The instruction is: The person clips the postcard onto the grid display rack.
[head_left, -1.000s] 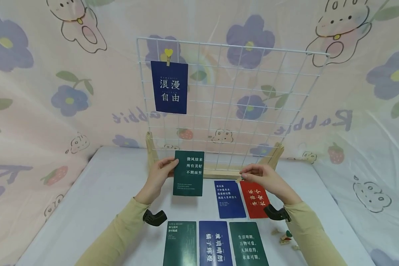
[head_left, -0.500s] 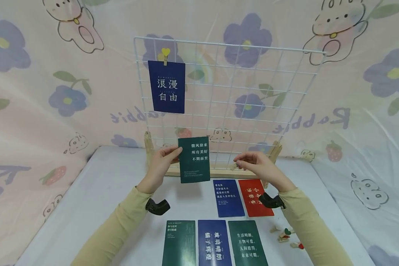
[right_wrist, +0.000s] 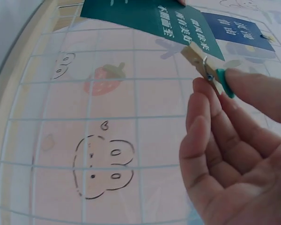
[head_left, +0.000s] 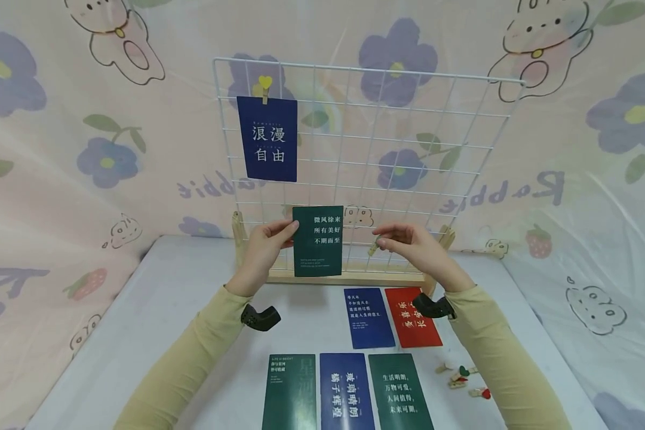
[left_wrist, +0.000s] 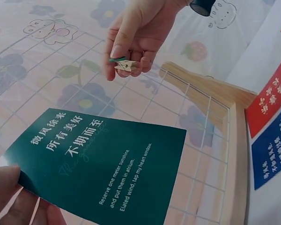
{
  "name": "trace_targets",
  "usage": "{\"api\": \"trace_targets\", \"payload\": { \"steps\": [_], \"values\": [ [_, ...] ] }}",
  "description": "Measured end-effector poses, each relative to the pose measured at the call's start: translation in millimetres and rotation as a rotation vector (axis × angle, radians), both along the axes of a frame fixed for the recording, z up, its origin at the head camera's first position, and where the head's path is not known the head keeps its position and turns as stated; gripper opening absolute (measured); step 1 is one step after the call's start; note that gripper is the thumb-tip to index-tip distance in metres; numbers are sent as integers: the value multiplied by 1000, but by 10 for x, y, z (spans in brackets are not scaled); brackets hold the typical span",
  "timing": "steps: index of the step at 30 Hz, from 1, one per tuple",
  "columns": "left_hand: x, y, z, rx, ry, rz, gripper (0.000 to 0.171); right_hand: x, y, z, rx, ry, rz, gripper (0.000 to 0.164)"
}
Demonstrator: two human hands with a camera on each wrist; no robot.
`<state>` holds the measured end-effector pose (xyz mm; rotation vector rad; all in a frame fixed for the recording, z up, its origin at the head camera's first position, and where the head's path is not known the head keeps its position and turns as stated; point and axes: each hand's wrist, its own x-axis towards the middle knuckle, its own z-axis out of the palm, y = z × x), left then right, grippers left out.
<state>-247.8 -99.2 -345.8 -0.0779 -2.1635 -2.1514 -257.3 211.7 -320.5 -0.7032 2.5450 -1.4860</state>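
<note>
My left hand (head_left: 263,254) pinches a green card (head_left: 318,241) with white writing by its left edge, holding it up in front of the lower part of a white wire grid (head_left: 373,149). To the right of the card, my right hand (head_left: 416,251) pinches a small wooden clothespin (right_wrist: 203,68) with a green decoration between thumb and fingers. In the right wrist view its wooden tip points toward the green card, apart from it. A dark blue card (head_left: 269,140) hangs at the grid's upper left under a clothespin (head_left: 265,88) with a yellow heart.
The grid stands in a wooden base (head_left: 355,278) on a white table (head_left: 204,358). In front lie a blue card (head_left: 369,318), a red card (head_left: 412,319) and a further row of cards (head_left: 346,391). Several clothespins (head_left: 458,380) lie at the right. A printed curtain (head_left: 48,203) hangs behind.
Both hands have risen toward the grid. The green card has moved up and slightly right, while the clothespin in my right hand has moved up and a little left, away from the red card.
</note>
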Motion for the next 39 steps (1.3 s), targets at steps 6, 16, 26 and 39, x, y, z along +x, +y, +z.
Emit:
{"api": "trace_targets", "payload": {
  "steps": [6, 16, 26, 39],
  "values": [
    [-63, 24, 76, -3, 62, -19, 33, -9, -53, 155, 3, 16, -10, 31],
    [-132, 40, 244, -23, 107, -35, 36, -64, -157, 387, -19, 24, 16, 33],
    [-173, 83, 478, 28, 178, -27, 32, -117, -276, 629, -54, 73, -18, 33],
    [-254, 112, 752, 56, 284, -1, 30, -179, -318, 1052, -55, 187, -16, 29]
  ]
}}
